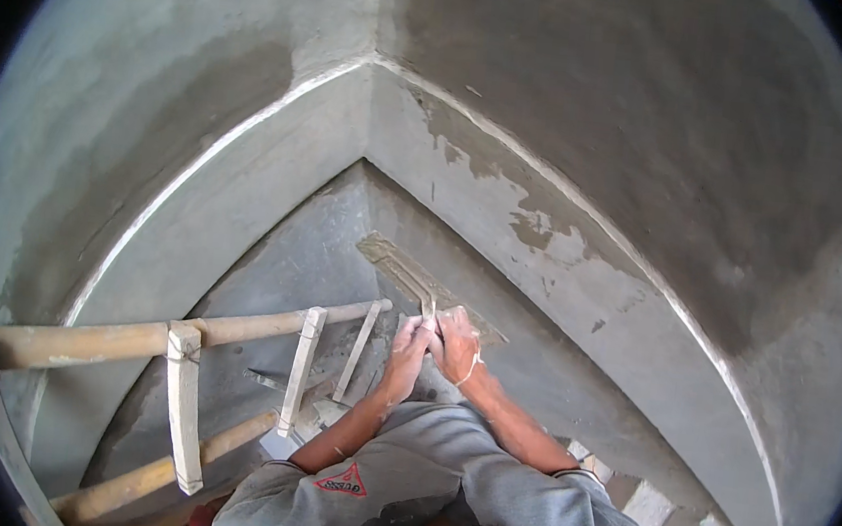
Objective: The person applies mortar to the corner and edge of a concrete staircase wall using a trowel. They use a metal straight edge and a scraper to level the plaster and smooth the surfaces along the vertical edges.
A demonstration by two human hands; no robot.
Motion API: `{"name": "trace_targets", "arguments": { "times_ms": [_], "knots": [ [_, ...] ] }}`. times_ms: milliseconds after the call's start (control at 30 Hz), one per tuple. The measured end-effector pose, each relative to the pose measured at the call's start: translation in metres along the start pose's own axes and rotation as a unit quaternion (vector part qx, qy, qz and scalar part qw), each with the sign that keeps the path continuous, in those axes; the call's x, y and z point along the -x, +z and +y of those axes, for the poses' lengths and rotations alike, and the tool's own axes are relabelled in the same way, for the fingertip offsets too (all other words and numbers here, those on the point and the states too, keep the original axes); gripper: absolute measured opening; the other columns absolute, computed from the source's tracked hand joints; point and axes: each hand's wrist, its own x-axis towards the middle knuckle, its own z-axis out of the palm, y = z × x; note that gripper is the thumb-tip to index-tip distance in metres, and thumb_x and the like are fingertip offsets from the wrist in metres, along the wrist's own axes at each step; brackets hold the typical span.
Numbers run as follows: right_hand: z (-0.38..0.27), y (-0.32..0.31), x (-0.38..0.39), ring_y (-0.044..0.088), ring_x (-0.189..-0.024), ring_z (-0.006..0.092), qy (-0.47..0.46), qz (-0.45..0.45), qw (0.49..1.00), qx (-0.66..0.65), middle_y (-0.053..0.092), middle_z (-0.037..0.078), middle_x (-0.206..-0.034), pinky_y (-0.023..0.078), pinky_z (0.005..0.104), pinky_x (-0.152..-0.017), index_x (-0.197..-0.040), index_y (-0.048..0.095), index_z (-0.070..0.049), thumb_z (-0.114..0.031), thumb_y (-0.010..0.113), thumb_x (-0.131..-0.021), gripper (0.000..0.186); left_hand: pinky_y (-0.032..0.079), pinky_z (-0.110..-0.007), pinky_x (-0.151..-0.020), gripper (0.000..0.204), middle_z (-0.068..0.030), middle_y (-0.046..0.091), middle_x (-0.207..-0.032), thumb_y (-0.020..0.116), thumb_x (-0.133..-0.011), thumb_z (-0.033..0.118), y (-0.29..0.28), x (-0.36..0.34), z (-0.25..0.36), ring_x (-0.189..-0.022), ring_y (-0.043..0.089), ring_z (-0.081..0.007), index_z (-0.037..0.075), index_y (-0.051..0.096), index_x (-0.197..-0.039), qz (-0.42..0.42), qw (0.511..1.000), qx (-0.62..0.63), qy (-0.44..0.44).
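Observation:
A long, flat plastering trowel (399,266) smeared with wet grey mortar is held out in front of me, its blade slanting from upper left to lower right. My right hand (458,346) is closed at the handle, with a thin pale cord round the wrist. Close against it, my left hand (407,354) is also closed around the handle's near end. The fingers of both hands partly hide the grip. Pale mortar dust marks my fingers. The blade appears apart from the walls.
A wooden ladder (113,344) with pale rungs lies at the left. Ahead, a plastered ledge (278,175) meets at a corner below taller walls (635,111) with dark damp patches. Mortar-stained boards (648,511) are at the lower right.

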Motion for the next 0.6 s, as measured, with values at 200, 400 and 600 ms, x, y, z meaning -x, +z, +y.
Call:
{"name": "trace_targets", "arguments": {
  "times_ms": [200, 400, 600],
  "knots": [
    [-0.014, -0.013, 0.006, 0.05, -0.094, 0.0427, -0.01, -0.071, 0.997, -0.01, 0.052, 0.027, -0.1, 0.044, 0.0459, -0.081, -0.11, 0.047, 0.005, -0.009, 0.06, -0.076, 0.039, 0.041, -0.024, -0.065, 0.019, -0.0005, 0.051, -0.079, 0.042, -0.094, 0.022, 0.007, -0.009, -0.016, -0.072, 0.048, -0.0068, 0.006, 0.05, -0.086, 0.087, 0.995, 0.029, 0.034],
    [-0.025, -0.114, 0.045, 0.06, -0.09, 0.0321, 0.057, -0.106, 0.986, -0.116, 0.06, 0.019, -0.1, 0.048, 0.0362, -0.08, -0.113, 0.055, -0.001, -0.013, 0.058, -0.083, 0.033, 0.046, -0.03, -0.063, 0.027, -0.0051, 0.054, -0.08, 0.038, -0.093, 0.029, -0.034, -0.035, -0.042, -0.073, 0.055, -0.0167, 0.006, 0.05, -0.09, -0.13, 0.911, 0.389, 0.04],
    [0.039, -0.189, 0.152, 0.062, -0.08, 0.0173, 0.284, 0.054, 0.951, -0.107, 0.064, 0.013, -0.092, 0.048, 0.0288, -0.073, -0.109, 0.056, 0.003, -0.014, 0.056, -0.087, 0.028, 0.05, -0.037, -0.079, 0.036, -0.0103, 0.06, -0.101, 0.034, -0.094, 0.032, 0.011, -0.032, 0.016, -0.09, 0.06, -0.0209, 0.004, 0.052, -0.109, -0.024, 0.951, 0.307, 0.014]
  ]
}}
